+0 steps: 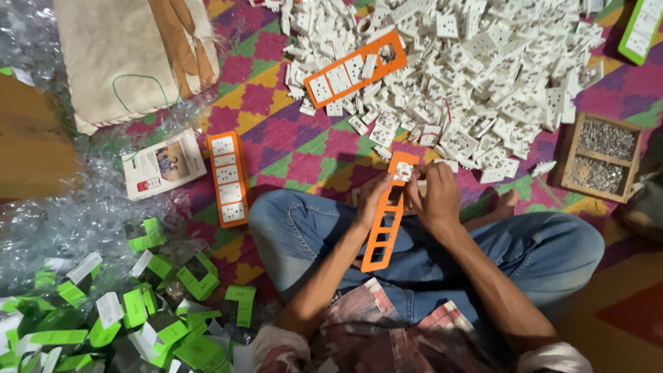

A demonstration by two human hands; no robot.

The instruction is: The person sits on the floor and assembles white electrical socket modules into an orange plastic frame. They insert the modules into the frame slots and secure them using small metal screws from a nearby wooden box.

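Over your lap, above crossed legs in blue jeans (552,242), you hold a long orange frame (384,228) with a row of rectangular cut-outs, its lower end hanging toward your knees and its top end near the edge of the white pile.

Left hand (373,197): fingers curled around the frame's left edge near the top, gripping it.

Right hand (434,197): closed at the frame's top end, fingertips pinching a small white socket piece (402,173) that sits in the topmost cut-out. Whether the piece is fully seated is hard to tell; your fingers cover part of it.

Surroundings, noted in order:
- Ahead of you, a large heap of white socket modules (483,76) spreads across the patterned mat (290,145) of pink, green and yellow.
- On the heap's near-left slope lies a second orange frame (356,67), partly filled with white sockets.
- To your left, flat on the mat, a third orange frame (227,178) is filled along its length.
- Beside it, a printed leaflet (163,164) rests on crumpled clear plastic wrap (76,214).
- At lower left, a scatter of green and white clips (138,311).
- To your right, a wooden tray (599,157) with two compartments of small metal parts.
- At upper left, a pale sack (124,55).
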